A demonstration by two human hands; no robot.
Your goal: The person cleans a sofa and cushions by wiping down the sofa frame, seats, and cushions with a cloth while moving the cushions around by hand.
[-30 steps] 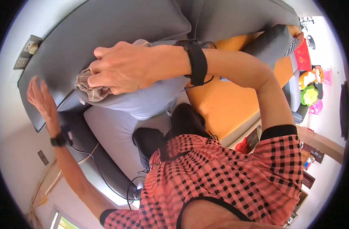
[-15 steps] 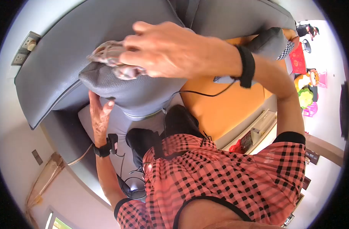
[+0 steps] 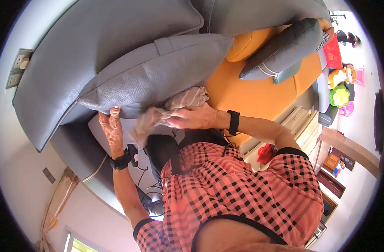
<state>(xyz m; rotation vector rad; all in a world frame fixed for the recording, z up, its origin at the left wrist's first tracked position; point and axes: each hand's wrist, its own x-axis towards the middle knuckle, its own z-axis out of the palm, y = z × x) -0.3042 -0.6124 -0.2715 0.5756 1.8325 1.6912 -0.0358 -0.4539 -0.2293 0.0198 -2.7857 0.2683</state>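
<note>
A grey leather-look cushion leans against the grey sofa back. At its lower left corner, my left hand grips the cushion's edge, thumb up against it. A crumpled striped cloth is bunched in my right hand, whose fingers are closed on it. The cloth lies along the cushion's lower side, and its loose end hangs down to the left, blurred by motion. Black straps circle both of my wrists.
An orange sofa seat stretches to the right, with another grey cushion on it. Wall sockets are at the far left. Toys stand in the far right background. Black cables hang near my left arm.
My right hand has moved from the cushion's top down to its lower side with the cloth. The cushion has tilted back, showing more of its face. My left hand stays at its corner.
</note>
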